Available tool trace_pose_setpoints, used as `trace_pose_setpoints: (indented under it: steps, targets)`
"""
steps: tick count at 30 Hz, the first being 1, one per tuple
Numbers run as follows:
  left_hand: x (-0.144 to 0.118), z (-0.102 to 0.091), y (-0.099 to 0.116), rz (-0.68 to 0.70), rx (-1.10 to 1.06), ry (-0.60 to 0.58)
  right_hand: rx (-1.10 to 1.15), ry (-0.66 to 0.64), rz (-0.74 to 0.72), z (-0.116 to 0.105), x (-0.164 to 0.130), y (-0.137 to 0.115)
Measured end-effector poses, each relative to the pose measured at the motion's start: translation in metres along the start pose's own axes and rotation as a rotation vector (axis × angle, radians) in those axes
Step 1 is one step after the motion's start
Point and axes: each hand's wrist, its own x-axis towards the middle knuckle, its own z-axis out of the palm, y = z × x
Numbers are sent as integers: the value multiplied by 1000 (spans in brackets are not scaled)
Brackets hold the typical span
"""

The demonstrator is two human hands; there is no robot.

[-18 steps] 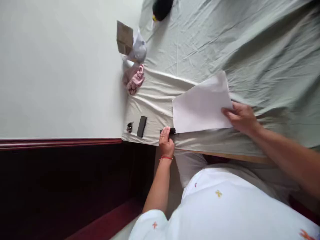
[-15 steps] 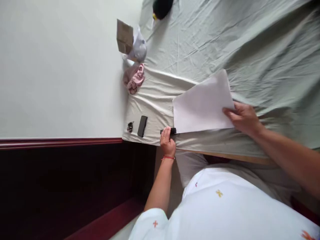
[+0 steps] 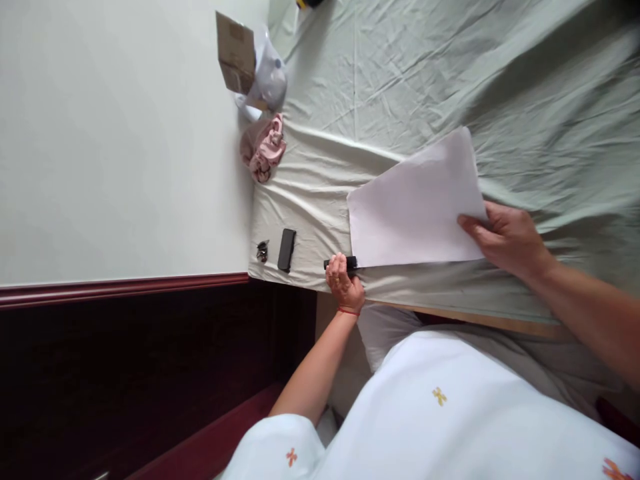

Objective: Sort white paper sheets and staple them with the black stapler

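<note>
A stack of white paper sheets lies slanted on the cloth-covered surface, its far right corner slightly raised. My right hand grips the right edge of the sheets, thumb on top and fingers underneath, out of sight. At the near left corner of the paper sits a small black stapler. My left hand, with a red string on the wrist, is closed over the stapler, fingers on top. The stapler's end meets the paper corner; whether the sheet is inside its jaws cannot be made out.
Left of my hand lie a black oblong case and a small bunch of keys. Against the wall are a crumpled pink cloth, a plastic bag and a cardboard box. Wrinkled green cloth covers the surface.
The view has shifted a little. My left fingers are more bunched over the stapler, and the hand sits slightly farther right on it. My right hand keeps its hold on the paper.
</note>
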Motion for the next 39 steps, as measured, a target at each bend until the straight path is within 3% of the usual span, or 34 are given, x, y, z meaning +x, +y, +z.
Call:
trace_pose_setpoints:
  steps: [6,13,21,39]
  targets:
    - [0,1,0,-18,20,-66,-7,12,-12,1,1,2]
    - [-2,-5,2,82,-6,-54,15,17,-6,1,0,4]
    - [-2,-3,3,64,-2,-30,28,22,-17,2,-1,4]
    - [-1,-5,6,-25,2,-103,19,10,2,0,-2,0]
